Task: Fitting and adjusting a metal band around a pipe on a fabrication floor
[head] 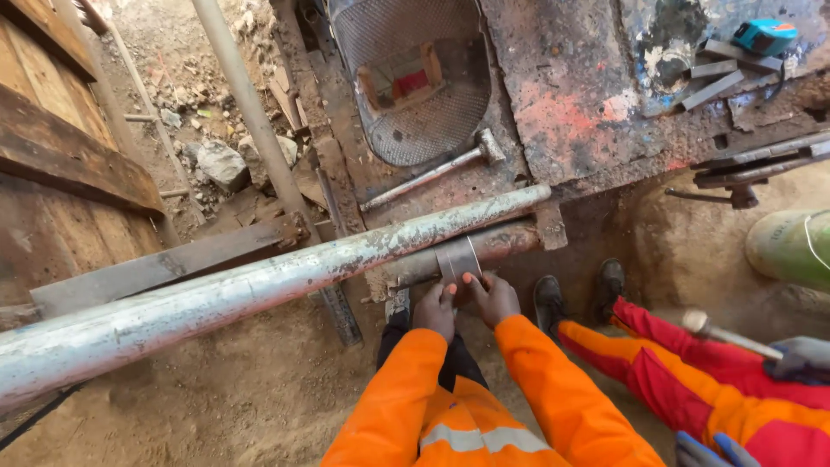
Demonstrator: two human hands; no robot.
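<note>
Steel strip (pixel 457 258), thin, grey and bent to a curve, sits against the rusty pipe (pixel 471 251) that lies just behind and below the long whitish pipe (pixel 259 281). Both hands, in orange sleeves, meet at the lower edge of this strip: the left hand (pixel 435 309) grips its left lower corner and the right hand (pixel 491 297) grips its right lower corner, fingers narrow and pinched on the metal. Beyond the long whitish pipe, on the rusted worktop (pixel 571 104), a hammer (pixel 432 171) lies diagonally, and a wire mesh basket (pixel 411 78) rests just behind the hammer. Further along the worktop, well apart from the long whitish pipe, a teal tape measure (pixel 764 36) lies beside short steel bars (pixel 718 73). Near the right hand's side of the pipe, a second person in red and orange clothing holds another hammer (pixel 722 333) in a gloved hand (pixel 800 359).
</note>
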